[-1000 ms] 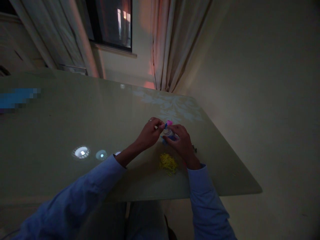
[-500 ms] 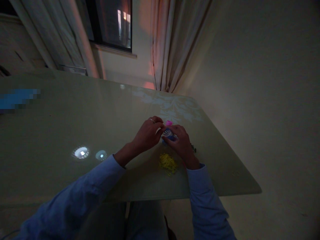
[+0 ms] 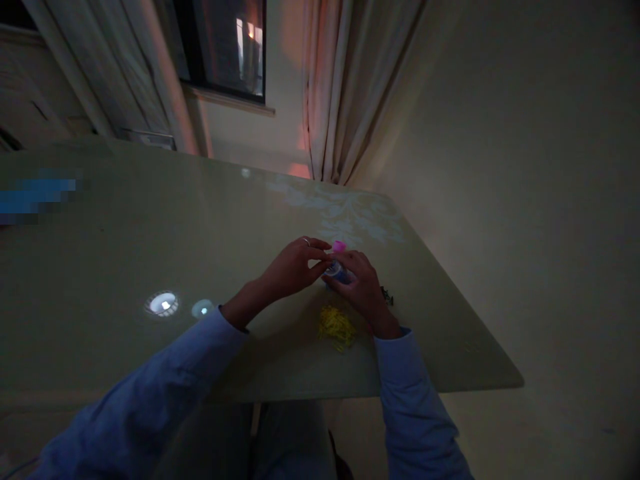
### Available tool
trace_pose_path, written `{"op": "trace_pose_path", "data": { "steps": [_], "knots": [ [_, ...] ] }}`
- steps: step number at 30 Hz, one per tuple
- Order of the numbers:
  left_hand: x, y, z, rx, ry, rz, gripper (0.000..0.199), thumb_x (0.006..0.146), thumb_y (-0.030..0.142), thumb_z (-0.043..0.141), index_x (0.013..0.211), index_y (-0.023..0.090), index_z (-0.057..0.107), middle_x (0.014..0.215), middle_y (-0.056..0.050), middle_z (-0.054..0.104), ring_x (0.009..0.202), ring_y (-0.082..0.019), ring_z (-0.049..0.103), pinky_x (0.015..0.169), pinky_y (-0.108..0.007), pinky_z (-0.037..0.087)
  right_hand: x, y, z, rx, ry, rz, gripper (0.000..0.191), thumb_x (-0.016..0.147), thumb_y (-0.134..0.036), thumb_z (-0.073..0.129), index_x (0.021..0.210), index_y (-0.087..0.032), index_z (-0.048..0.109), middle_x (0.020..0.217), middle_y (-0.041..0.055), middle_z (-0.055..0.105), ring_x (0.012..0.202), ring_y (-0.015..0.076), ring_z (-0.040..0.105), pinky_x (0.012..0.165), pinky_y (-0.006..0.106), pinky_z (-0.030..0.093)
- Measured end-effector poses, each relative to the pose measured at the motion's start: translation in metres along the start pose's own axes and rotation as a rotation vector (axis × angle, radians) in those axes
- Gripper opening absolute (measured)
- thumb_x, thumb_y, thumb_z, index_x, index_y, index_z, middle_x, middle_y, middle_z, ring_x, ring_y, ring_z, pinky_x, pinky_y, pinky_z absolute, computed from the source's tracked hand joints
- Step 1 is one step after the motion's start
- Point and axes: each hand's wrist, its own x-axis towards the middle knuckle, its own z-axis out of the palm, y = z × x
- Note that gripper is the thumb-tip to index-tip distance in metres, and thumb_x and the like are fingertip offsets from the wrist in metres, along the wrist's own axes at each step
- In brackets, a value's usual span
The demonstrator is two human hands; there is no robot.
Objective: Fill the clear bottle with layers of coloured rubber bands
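A small clear and blue container [image 3: 336,271] is tilted in my right hand [image 3: 361,284], whose fingers wrap round it. My left hand [image 3: 296,265], with a ring on one finger, has its thumb and fingertips together at the container's left end; anything between them is too small to make out. Just beyond the hands is a bright pink object [image 3: 339,246]. A loose pile of small yellow pieces [image 3: 337,327] lies on the table nearer to me. Some small dark pieces [image 3: 387,296] show at the right of my right wrist.
The glossy table [image 3: 150,240] has its right edge close to the wall. A blue, pixelated object [image 3: 35,199] lies at the far left. Curtains [image 3: 330,93] and a window are behind the table.
My left hand has shifted slightly left and down, and its fingers have changed pose at the container's end. My right hand still holds the container in nearly the same place.
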Motion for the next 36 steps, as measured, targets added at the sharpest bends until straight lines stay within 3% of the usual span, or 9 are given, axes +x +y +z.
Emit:
{"op": "trace_pose_path", "data": {
  "steps": [12, 26, 31, 36],
  "knots": [
    [0.001, 0.002, -0.004, -0.209, 0.009, 0.038, 0.02, 0.09, 0.021, 0.062, 0.097, 0.022, 0.081, 0.108, -0.01, 0.078, 0.1, -0.022, 0.073, 0.091, -0.039, 0.058, 0.001, 0.0, 0.001, 0.09, 0.042, 0.037, 0.04, 0.08, -0.039, 0.081, 0.119, -0.032, 0.072, 0.111, 0.0064, 0.074, 0.109, 0.0289, 0.066, 0.097, 0.048, 0.053],
    [0.005, 0.01, -0.017, -0.301, 0.165, -0.067, 0.023, 0.096, 0.032, 0.058, 0.098, 0.018, 0.076, 0.098, -0.008, 0.077, 0.092, -0.018, 0.07, 0.078, -0.029, 0.054, 0.0, -0.004, -0.002, 0.2, 0.077, 0.114, 0.037, 0.08, -0.042, 0.082, 0.114, -0.028, 0.073, 0.114, 0.0084, 0.074, 0.105, 0.0275, 0.068, 0.09, 0.044, 0.056],
    [0.002, 0.007, -0.014, -0.406, 0.092, -0.092, 0.036, 0.095, 0.041, 0.06, 0.123, 0.018, 0.067, 0.116, -0.011, 0.073, 0.101, -0.02, 0.068, 0.083, -0.031, 0.054, 0.002, -0.006, -0.006, 0.249, 0.097, 0.164, 0.04, 0.08, -0.042, 0.081, 0.116, -0.027, 0.073, 0.116, 0.0093, 0.074, 0.105, 0.0265, 0.068, 0.088, 0.042, 0.057],
    [-0.005, -0.003, -0.002, -0.409, -0.05, -0.104, 0.049, 0.095, 0.051, 0.058, 0.133, 0.02, 0.059, 0.126, -0.013, 0.068, 0.11, -0.024, 0.065, 0.087, -0.037, 0.054, 0.002, -0.008, -0.008, 0.376, 0.152, 0.283, 0.04, 0.079, -0.043, 0.08, 0.114, -0.026, 0.073, 0.114, 0.0085, 0.074, 0.102, 0.0251, 0.069, 0.085, 0.04, 0.057]
  ]
}}
